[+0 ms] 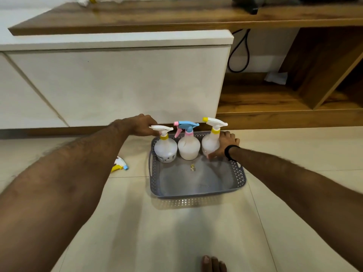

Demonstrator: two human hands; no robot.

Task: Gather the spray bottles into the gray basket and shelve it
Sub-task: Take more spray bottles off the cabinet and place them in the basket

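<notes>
A gray perforated basket (238, 178) sits on the tiled floor. Three translucent white spray bottles stand upright along its far side. The left bottle (165, 149) has a white trigger and yellow collar; my left hand (141, 125) grips its trigger head. The middle bottle (189, 146) has a blue and pink trigger and nothing touches it. My right hand (225, 144) wraps the side of the right bottle (209, 143), which has a white trigger with a yellow nozzle. Another spray head (119, 164), yellow, white and blue, lies on the floor left of the basket, partly hidden by my left arm.
A white cabinet (117, 83) stands right behind the basket. To the right is an open wooden shelf (261, 103) with a black cable and a white paper. A wooden top (157, 16) runs above, with another bottle (86, 1) on it. Toes (213, 264) show at the bottom.
</notes>
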